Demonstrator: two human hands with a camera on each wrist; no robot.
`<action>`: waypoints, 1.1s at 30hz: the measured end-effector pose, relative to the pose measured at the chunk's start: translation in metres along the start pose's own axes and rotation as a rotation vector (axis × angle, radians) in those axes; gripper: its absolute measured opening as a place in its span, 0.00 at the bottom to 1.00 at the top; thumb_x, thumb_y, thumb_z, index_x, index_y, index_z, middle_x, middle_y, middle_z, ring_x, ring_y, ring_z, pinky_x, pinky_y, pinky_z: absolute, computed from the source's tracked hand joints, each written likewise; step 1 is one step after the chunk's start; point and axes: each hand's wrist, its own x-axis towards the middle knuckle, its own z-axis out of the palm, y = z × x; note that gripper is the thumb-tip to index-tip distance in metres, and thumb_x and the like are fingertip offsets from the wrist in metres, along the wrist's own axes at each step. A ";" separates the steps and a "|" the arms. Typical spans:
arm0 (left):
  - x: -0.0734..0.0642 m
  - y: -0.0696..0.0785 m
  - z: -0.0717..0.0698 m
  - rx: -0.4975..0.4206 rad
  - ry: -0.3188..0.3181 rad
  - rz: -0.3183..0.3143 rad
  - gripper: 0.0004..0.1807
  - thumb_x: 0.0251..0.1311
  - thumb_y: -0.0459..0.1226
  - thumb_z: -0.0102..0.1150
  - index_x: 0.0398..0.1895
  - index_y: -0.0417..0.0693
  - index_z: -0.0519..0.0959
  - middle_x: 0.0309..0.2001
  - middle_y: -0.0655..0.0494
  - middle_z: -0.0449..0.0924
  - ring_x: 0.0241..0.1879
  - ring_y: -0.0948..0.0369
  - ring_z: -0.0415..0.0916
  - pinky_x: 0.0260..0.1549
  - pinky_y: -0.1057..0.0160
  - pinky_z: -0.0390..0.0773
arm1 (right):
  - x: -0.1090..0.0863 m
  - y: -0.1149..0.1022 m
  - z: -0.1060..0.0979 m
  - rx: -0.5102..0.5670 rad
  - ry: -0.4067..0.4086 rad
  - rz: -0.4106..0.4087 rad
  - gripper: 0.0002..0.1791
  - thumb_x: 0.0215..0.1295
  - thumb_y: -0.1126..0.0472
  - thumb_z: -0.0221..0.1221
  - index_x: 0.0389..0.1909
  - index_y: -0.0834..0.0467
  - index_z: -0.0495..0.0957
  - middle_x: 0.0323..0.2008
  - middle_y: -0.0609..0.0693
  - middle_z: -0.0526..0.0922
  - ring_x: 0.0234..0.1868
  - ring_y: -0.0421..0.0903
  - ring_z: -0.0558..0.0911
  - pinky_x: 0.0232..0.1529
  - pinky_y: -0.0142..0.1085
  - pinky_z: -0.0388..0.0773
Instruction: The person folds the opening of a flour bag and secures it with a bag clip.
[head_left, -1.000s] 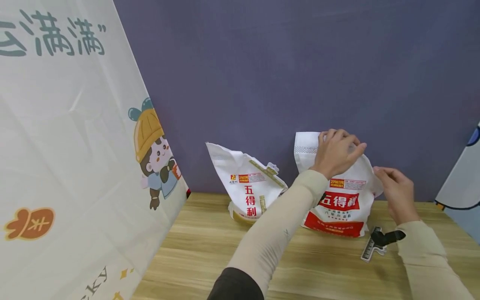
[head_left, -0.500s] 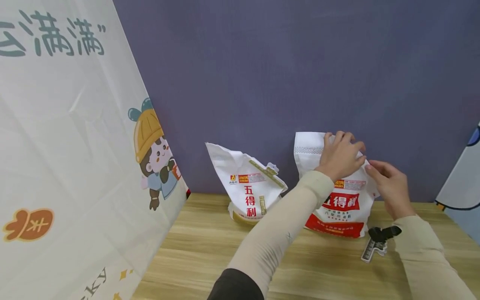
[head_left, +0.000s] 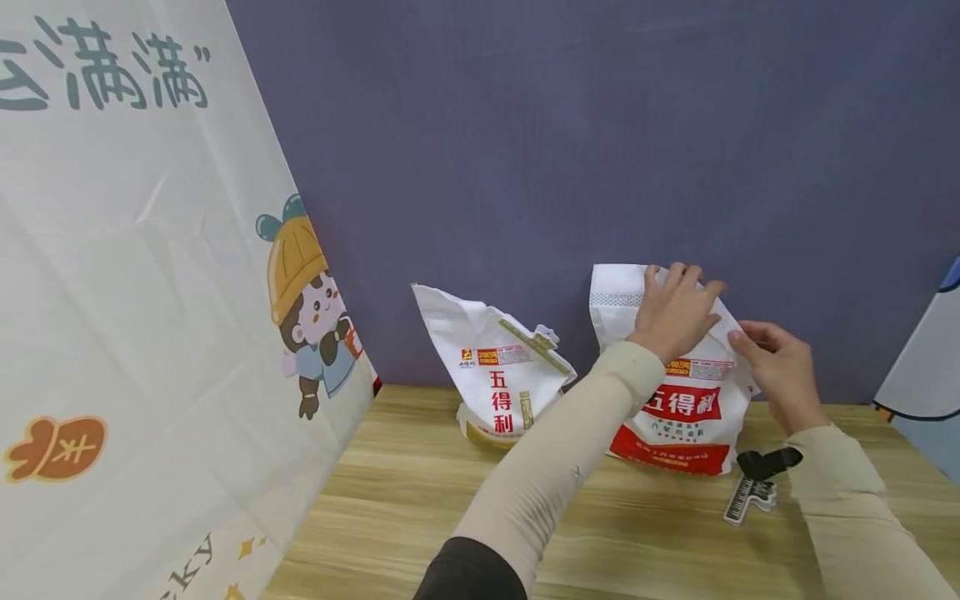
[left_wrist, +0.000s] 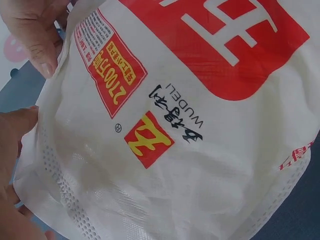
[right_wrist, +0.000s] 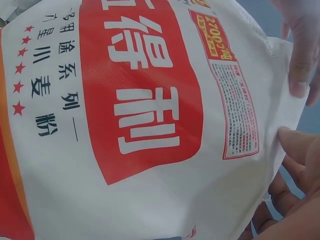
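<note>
A white and red flour bag [head_left: 686, 425] stands upright at the right, against the dark backdrop. My left hand [head_left: 672, 315] holds its top edge, fingers over the rim and thumb toward the front. My right hand [head_left: 783, 371] pinches the bag's upper right edge, thumb in front and fingers behind, as the right wrist view shows with the right hand [right_wrist: 295, 192] close to the left hand [right_wrist: 302, 47]. The bag's upper right side slopes down between both hands. A clip [head_left: 742, 500] with a black and white striped bar lies on the table below the right hand.
Left of the held bag stands a second flour bag [head_left: 498, 383], its slanted top closed by a gold-coloured clip [head_left: 536, 343]. Both bags are on a wood-grain table [head_left: 420, 492]. A white printed sheet [head_left: 150, 292] hangs at the left; a dark backdrop [head_left: 487, 150] rises behind.
My right hand has moved left and slightly up along the bag's edge, nearer the left hand. My left hand has shifted a little. The clip on the table has stayed put.
</note>
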 end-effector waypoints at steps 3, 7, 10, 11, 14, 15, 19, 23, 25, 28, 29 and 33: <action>0.000 0.000 0.000 0.014 0.009 -0.005 0.27 0.72 0.64 0.46 0.73 0.82 0.65 0.74 0.72 0.64 0.74 0.67 0.57 0.74 0.52 0.52 | 0.001 0.000 -0.001 0.006 -0.006 -0.003 0.38 0.73 0.37 0.54 0.72 0.59 0.68 0.43 0.32 0.71 0.43 0.34 0.72 0.35 0.22 0.76; -0.001 0.000 -0.001 0.024 0.014 -0.011 0.25 0.73 0.63 0.46 0.71 0.80 0.68 0.73 0.72 0.66 0.74 0.66 0.57 0.74 0.52 0.53 | 0.001 0.002 -0.002 0.010 -0.011 -0.004 0.35 0.73 0.37 0.54 0.68 0.58 0.70 0.42 0.33 0.71 0.42 0.35 0.72 0.34 0.22 0.76; -0.002 0.000 0.000 0.016 0.010 -0.015 0.24 0.73 0.62 0.46 0.70 0.79 0.69 0.72 0.72 0.67 0.74 0.66 0.58 0.74 0.52 0.53 | 0.001 0.004 -0.003 0.011 -0.014 -0.009 0.33 0.73 0.37 0.53 0.65 0.58 0.71 0.42 0.33 0.72 0.42 0.35 0.72 0.34 0.23 0.77; -0.002 0.000 0.000 0.011 0.010 -0.016 0.24 0.73 0.62 0.47 0.70 0.79 0.70 0.72 0.71 0.67 0.74 0.67 0.58 0.74 0.52 0.53 | 0.001 0.005 -0.003 0.010 -0.015 -0.011 0.32 0.73 0.37 0.53 0.65 0.58 0.72 0.42 0.34 0.72 0.42 0.36 0.72 0.34 0.23 0.77; -0.002 0.000 0.000 0.001 0.018 -0.017 0.23 0.73 0.61 0.47 0.69 0.79 0.70 0.70 0.71 0.68 0.73 0.67 0.59 0.74 0.52 0.53 | 0.001 0.007 -0.004 0.008 -0.020 -0.014 0.30 0.74 0.38 0.53 0.62 0.57 0.73 0.41 0.34 0.72 0.41 0.36 0.72 0.33 0.24 0.78; -0.002 0.000 0.000 -0.001 0.022 -0.017 0.22 0.74 0.60 0.47 0.69 0.79 0.71 0.70 0.71 0.69 0.72 0.67 0.59 0.74 0.52 0.53 | 0.000 0.008 -0.005 0.008 -0.021 -0.015 0.29 0.74 0.38 0.53 0.61 0.56 0.73 0.40 0.34 0.72 0.40 0.36 0.72 0.33 0.25 0.78; -0.002 0.000 0.000 -0.001 0.036 -0.013 0.21 0.74 0.59 0.48 0.68 0.79 0.72 0.68 0.71 0.70 0.71 0.67 0.60 0.73 0.52 0.54 | 0.000 0.011 -0.006 0.018 -0.032 -0.017 0.25 0.74 0.38 0.53 0.58 0.54 0.74 0.39 0.34 0.72 0.39 0.35 0.73 0.33 0.26 0.78; -0.002 0.000 0.001 -0.005 0.047 -0.013 0.20 0.74 0.59 0.47 0.66 0.79 0.73 0.67 0.71 0.71 0.70 0.67 0.61 0.73 0.52 0.54 | 0.001 0.015 -0.007 0.029 -0.034 -0.019 0.19 0.75 0.40 0.53 0.53 0.49 0.76 0.37 0.32 0.72 0.38 0.34 0.73 0.33 0.26 0.77; -0.001 -0.001 0.002 -0.005 0.051 -0.012 0.19 0.75 0.59 0.47 0.66 0.79 0.73 0.66 0.71 0.71 0.70 0.67 0.61 0.73 0.52 0.53 | 0.001 0.016 -0.008 0.032 -0.031 -0.019 0.16 0.75 0.40 0.53 0.51 0.47 0.75 0.37 0.32 0.72 0.38 0.34 0.73 0.33 0.25 0.77; -0.001 -0.001 0.003 -0.003 0.058 -0.013 0.19 0.75 0.58 0.46 0.65 0.79 0.74 0.65 0.72 0.72 0.70 0.67 0.62 0.73 0.52 0.53 | 0.002 0.018 -0.008 0.025 -0.030 -0.017 0.16 0.75 0.41 0.53 0.50 0.48 0.75 0.37 0.32 0.72 0.38 0.35 0.73 0.33 0.25 0.76; -0.001 -0.002 0.003 -0.002 0.059 -0.012 0.19 0.75 0.58 0.46 0.65 0.79 0.74 0.65 0.72 0.72 0.70 0.67 0.62 0.73 0.52 0.53 | 0.002 0.018 -0.007 0.020 -0.031 -0.016 0.18 0.76 0.41 0.52 0.51 0.50 0.75 0.37 0.33 0.72 0.39 0.36 0.72 0.34 0.24 0.76; -0.001 -0.002 0.004 0.003 0.071 -0.010 0.18 0.77 0.57 0.45 0.65 0.80 0.74 0.65 0.72 0.73 0.69 0.67 0.62 0.73 0.52 0.53 | 0.001 0.019 -0.007 0.002 -0.036 -0.002 0.25 0.76 0.39 0.50 0.55 0.56 0.73 0.40 0.37 0.72 0.41 0.39 0.72 0.34 0.24 0.76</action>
